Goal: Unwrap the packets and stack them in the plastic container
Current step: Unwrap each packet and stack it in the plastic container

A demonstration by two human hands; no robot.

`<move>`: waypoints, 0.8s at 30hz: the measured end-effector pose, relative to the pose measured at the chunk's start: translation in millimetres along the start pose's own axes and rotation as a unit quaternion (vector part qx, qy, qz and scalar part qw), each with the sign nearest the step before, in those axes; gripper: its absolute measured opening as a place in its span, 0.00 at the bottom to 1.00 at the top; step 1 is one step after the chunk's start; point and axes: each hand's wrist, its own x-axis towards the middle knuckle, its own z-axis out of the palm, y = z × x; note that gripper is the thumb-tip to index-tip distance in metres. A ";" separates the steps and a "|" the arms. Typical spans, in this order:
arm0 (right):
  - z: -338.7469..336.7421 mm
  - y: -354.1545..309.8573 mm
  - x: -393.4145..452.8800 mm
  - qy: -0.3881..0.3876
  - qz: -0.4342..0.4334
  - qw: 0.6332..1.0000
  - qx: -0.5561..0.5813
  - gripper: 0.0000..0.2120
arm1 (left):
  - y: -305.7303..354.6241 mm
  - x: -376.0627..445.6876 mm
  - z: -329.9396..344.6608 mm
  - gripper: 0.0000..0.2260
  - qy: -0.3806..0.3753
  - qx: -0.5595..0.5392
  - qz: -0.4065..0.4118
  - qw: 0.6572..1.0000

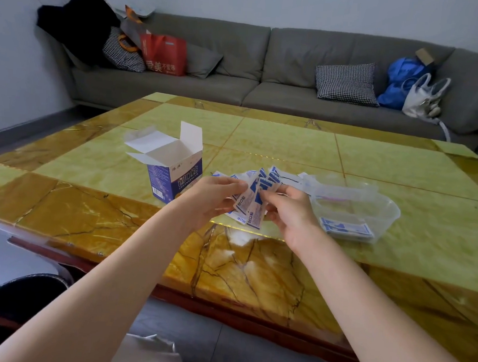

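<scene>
Holding a loose fan of bandage packets (252, 201) between both hands, the person is midway through the sorting. The left hand (211, 198) has fingers curled round the fan's near edge, and the right hand (289, 212) pinches one packet at its top with thumb and fingertips, as if about to draw it free.

The plastic container (385, 215) serves as the landmark. The fan hangs just to its left, above the table (290, 144). Inside the container, against its near wall, lies a small flat stack of packets (346, 229), so part of the job looks done. More packets (277, 173) lie scattered on the table to the container's left, behind the hands. A crumpled clear wrapper (329, 187) seems to rest at the container's far-left rim, though it is hard to tell from the tub itself. Farther left stands the opened cardboard box (174, 171), flaps up.

The next move, I would judge, calls for separating one packet cleanly and laying it square on the stack; thin slippery paper will want to slide askew.

The packets are flat paper strips, white with blue print, edges crimped. The container is thin, clear and round-cornered. The table is glossy yellow-green stone with veined amber borders.
</scene>
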 end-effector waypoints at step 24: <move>-21.2 7.5 -22.7 -0.123 -0.245 0.658 -0.701 0.09 | -25.7 25.1 -13.5 0.24 0.001 0.643 0.171 0.746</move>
